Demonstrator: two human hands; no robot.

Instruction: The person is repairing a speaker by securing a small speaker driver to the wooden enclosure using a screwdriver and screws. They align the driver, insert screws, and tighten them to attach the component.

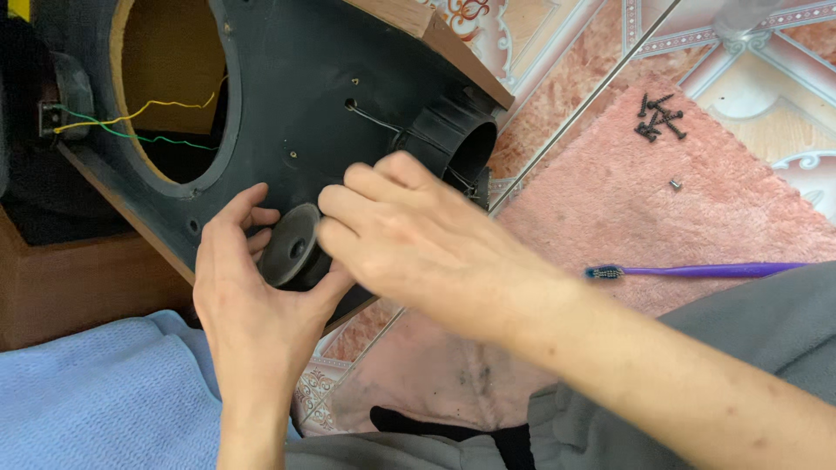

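Low in the frame, grey cloth (766, 339) covers the person's lap at lower right, and a blue towel (96, 400) fills the lower left corner. Both forearms rise from the bottom edge toward the middle.

Centre frame now, the left hand (252, 296) cups a small round black part (292, 245), thumb and fingers curled round its rim, gripping it from below and from the left. The right hand (409, 239) comes across from the right, fingers bent, fingertips (335, 209) pressed on the same part's upper right edge. So 2 hands are on 1 part, and that part sits against the lower edge of the black panel (313, 78).

Right of the hands, a purple toothbrush (697, 271) lies flat on the pink mat (610, 209), bristle end pointing left, near the right forearm but not touching it.

Just above the hands, a black tube (457, 144) juts from the panel, its open mouth facing lower right, with a thin black wire (374, 117) running to it from a hole in the panel.

Upper left of the frame, a large round hole (174, 78) gapes in the panel, with a yellow wire (148, 109) and a green wire (139, 137) crossing its lower part.

Upper right, a small heap of black screws (660, 117) rests on the mat, 1 loose small piece just below it. Beyond that, patterned floor tiles (566, 43).
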